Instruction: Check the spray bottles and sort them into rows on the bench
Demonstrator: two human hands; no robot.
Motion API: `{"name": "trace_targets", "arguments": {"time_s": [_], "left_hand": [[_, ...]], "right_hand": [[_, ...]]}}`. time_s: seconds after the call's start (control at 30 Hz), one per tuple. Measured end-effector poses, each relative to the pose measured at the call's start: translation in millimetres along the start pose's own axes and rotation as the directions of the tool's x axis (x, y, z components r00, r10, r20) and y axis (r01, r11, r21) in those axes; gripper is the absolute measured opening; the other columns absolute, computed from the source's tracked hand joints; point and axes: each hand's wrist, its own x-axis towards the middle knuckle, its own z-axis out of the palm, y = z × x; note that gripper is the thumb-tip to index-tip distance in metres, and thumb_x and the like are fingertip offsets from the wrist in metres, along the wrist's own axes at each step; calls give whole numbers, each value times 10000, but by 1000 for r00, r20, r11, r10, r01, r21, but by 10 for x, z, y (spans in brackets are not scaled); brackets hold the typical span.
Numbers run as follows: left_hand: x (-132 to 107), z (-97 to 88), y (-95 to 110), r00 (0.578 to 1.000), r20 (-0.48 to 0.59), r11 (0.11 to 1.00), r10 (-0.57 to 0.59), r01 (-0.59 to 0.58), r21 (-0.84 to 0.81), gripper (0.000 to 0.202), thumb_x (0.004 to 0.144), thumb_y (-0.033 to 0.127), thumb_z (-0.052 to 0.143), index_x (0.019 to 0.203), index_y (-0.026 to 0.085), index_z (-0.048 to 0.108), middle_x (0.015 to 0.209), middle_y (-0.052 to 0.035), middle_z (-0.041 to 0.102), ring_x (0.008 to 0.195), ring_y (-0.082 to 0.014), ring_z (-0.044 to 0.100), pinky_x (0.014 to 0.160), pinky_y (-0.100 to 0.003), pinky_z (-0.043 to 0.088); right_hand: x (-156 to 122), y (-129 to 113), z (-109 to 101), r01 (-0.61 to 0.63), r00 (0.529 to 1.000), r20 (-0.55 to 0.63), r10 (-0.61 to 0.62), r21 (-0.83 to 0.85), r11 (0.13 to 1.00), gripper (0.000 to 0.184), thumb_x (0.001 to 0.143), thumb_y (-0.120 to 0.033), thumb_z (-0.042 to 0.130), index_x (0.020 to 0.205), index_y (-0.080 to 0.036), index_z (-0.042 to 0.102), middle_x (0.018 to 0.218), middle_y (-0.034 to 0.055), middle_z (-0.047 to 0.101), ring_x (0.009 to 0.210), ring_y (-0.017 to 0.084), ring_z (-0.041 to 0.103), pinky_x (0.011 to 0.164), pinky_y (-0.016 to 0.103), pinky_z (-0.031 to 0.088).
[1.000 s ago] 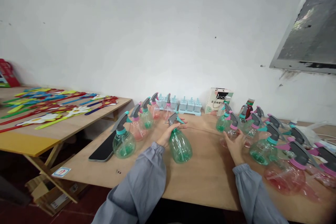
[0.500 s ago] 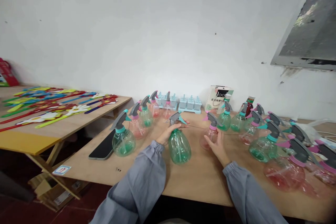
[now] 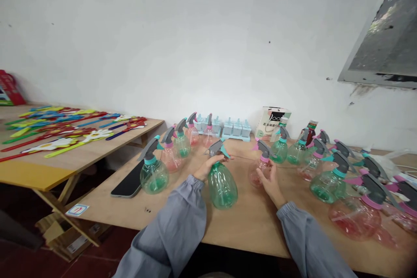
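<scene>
- The green translucent plastic spray bottle with a grey trigger (image 3: 222,186) is standing near the middle of the pale wooden table (image 3: 254,221), a little back from its near edge.
- Bare wood is lying open in front of it and to its right.
- The left hand (image 3: 206,167) is gripping its neck, fingers curled closed round it.
- The right hand (image 3: 269,181) is cupping the pink translucent plastic spray bottle (image 3: 259,170), just right of the green one and apart from it.
- A second ago this hand was reaching into the far-right cluster of spray bottles (image 3: 339,173); now the pink bottle is standing central.
- A black flat phone (image 3: 126,186) is lying by the left edge, beside a row of spray bottles (image 3: 169,156).
</scene>
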Motion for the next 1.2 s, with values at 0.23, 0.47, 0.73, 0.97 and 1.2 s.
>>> {"name": "trace_targets", "arguments": {"time_s": [0.23, 0.47, 0.73, 0.97, 1.2], "left_hand": [[65, -3, -156, 964, -262, 995, -49, 23, -100, 246, 647, 399, 740, 741, 175, 697, 800, -64, 751, 930, -256, 705, 738, -308, 524], [70, -21, -159, 961, -268, 988, -69, 30, -149, 256, 635, 405, 722, 753, 184, 670, 809, -50, 746, 933, -253, 705, 772, -319, 528], [50, 19, -92, 979, -198, 994, -49, 29, -101, 251, 639, 373, 734, 790, 174, 707, 845, -63, 759, 889, -236, 701, 728, -307, 516], [35, 29, -71, 988, -152, 999, -34, 30, -29, 288, 643, 359, 768, 850, 165, 724, 877, -81, 746, 985, -262, 682, 815, -324, 494], [15, 8, 35, 971, -216, 985, 103, -69, 159, 222, 680, 406, 757, 731, 196, 704, 777, -62, 717, 849, -242, 659, 760, -329, 495]], "right_hand": [[-3, 7, 12, -7, 1000, 9, 7, 8, 1000, 676, 811, -579, 644, 1337, -228, 406, 1303, 130, 543, 1214, 280, 533, 1075, 519, 418], [-1, -5, 9, -7, 1000, 10, 7, 10, 1000, 673, 811, -577, 645, 1335, -229, 406, 1296, 125, 546, 1203, 276, 541, 1068, 514, 428], [-5, 11, 10, -8, 1000, 10, 8, 9, 1000, 675, 813, -566, 647, 1343, -230, 399, 1311, 132, 535, 1216, 283, 530, 1075, 527, 418], [-2, 19, 7, 11, 1000, 9, -11, -5, 1000, 660, 822, -558, 641, 1344, -234, 400, 1303, 131, 540, 1201, 282, 536, 1068, 535, 423], [-2, -8, -1, -13, 1000, 12, 12, 7, 1000, 671, 810, -577, 645, 1336, -235, 407, 1314, 140, 544, 1223, 294, 539, 1077, 541, 418]]}}
